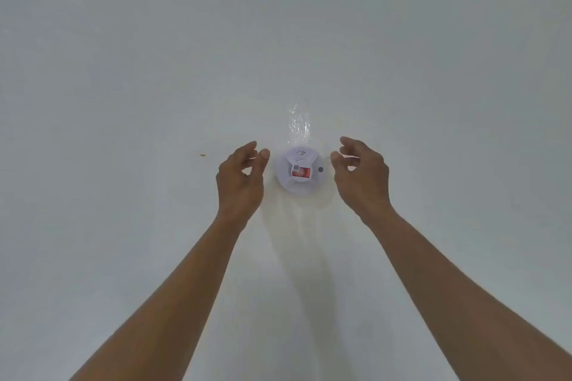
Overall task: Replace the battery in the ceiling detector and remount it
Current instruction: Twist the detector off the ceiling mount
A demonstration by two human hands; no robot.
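Note:
A round white detector [299,172] sits on the white ceiling [278,40], with a red label at its centre and a small dark button on its right side. My left hand [240,180] is raised just to its left, fingers curled and apart, holding nothing and a short gap from the casing. On the other side my right hand [362,175] mirrors it, fingers spread, also apart from the detector. No battery is visible.
A crinkled strip of clear tape or plastic [299,127] clings to the ceiling just above the detector. A small yellowish speck [202,155] marks the ceiling to the left. Faint shadows of my arms fall below the detector.

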